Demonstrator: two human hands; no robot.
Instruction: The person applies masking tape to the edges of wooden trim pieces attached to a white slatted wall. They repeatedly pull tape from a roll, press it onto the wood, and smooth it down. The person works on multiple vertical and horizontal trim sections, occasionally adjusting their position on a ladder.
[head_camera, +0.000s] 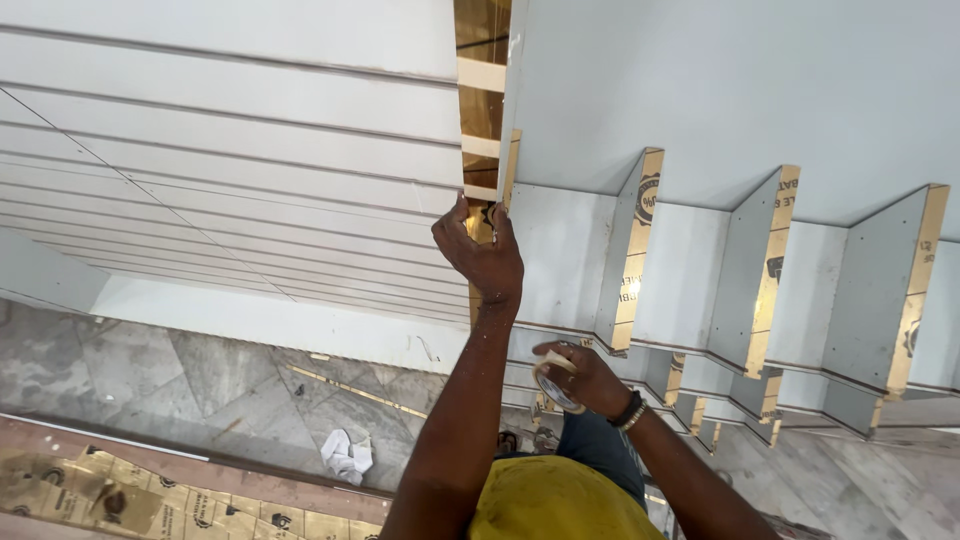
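Note:
My left hand (482, 256) reaches up to the narrow gap (484, 110) between a white grooved panel (230, 150) and a smooth white panel (720, 90). Its thumb and fingertips close on the panel edge at the foot of the gap. Three cream tape strips (481, 75) bridge the gap above the hand. My right hand (580, 378), with a dark band at the wrist, holds a roll of masking tape (553, 384) low near my body. I wear a yellow shirt (555, 500).
White box-shaped compartments (690, 270) with brown film on their edges run along the right. Below lies a grey marble floor (170, 370) with a crumpled white cloth (347, 455). A board wrapped in brown film (150, 505) lies at the lower left.

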